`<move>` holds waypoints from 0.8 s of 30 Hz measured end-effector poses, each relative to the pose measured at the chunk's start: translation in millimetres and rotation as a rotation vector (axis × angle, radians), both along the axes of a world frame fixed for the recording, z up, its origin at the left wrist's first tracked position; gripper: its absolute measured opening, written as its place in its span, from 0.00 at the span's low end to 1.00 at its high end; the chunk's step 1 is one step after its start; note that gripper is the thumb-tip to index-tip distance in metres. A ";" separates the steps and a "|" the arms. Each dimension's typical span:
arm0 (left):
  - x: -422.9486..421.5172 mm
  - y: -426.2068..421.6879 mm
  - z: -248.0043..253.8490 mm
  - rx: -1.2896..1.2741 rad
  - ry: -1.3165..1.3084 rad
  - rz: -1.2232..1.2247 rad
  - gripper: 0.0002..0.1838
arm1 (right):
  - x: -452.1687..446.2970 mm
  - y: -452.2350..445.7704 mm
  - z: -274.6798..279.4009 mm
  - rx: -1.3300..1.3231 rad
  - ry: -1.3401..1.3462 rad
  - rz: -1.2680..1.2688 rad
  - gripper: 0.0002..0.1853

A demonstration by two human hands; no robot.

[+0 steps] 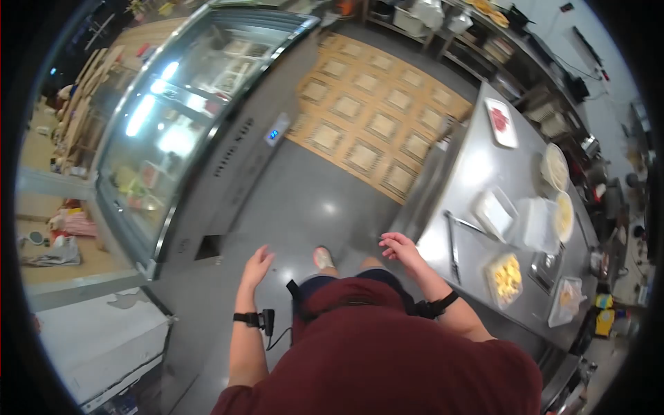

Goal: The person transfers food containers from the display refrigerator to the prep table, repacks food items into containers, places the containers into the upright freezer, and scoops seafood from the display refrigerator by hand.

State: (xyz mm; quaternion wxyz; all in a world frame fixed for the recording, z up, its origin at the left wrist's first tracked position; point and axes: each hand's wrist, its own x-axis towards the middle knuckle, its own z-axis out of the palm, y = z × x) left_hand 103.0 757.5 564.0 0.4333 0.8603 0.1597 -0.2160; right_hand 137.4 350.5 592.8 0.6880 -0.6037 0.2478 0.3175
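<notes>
My left hand [258, 264] hangs over the grey floor on the left of my body, its fingers loosely apart with nothing in them. Out in front of my right side, my right hand [399, 247] is empty too, fingers slightly bent and spread. It is nearest to the left edge of the steel table [462, 185] but appears apart from it. On that table, close to this hand, lie a long, thin dark utensil [453, 249] and a clear container of yellow pieces [505, 278].
A glass display fridge [228, 162] stands at left, above a white chest [97, 339]. A patterned mat [373, 104] covers the floor ahead. The table also bears a tray of red meat [510, 135], a white container [496, 213] and a clear bin [536, 225]. Shelves [477, 55] line the back.
</notes>
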 end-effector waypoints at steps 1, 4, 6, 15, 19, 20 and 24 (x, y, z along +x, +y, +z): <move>22.5 10.7 0.1 -0.058 -0.039 0.023 0.26 | 20.1 15.7 9.9 0.067 -0.058 0.041 0.13; 96.9 44.7 -7.0 -0.066 -0.010 -0.011 0.26 | 80.5 52.5 27.1 0.128 -0.163 0.041 0.13; 145.8 58.5 -12.3 0.025 0.035 -0.055 0.26 | 117.6 58.3 22.2 0.095 -0.131 -0.010 0.12; 309.8 123.9 -125.0 -0.187 0.067 0.069 0.15 | 316.2 2.9 -84.9 -0.398 -0.193 0.130 0.14; 344.6 131.3 -132.4 -0.280 0.461 0.232 0.12 | 419.1 -6.0 -100.2 -0.625 -0.472 0.252 0.16; 360.6 128.2 -129.4 -0.266 0.566 0.257 0.12 | 441.7 -5.0 -102.6 -0.543 -0.465 0.213 0.17; 464.3 79.8 -145.4 -0.337 0.662 0.076 0.12 | 526.6 -21.5 -77.4 -0.593 -0.494 0.384 0.20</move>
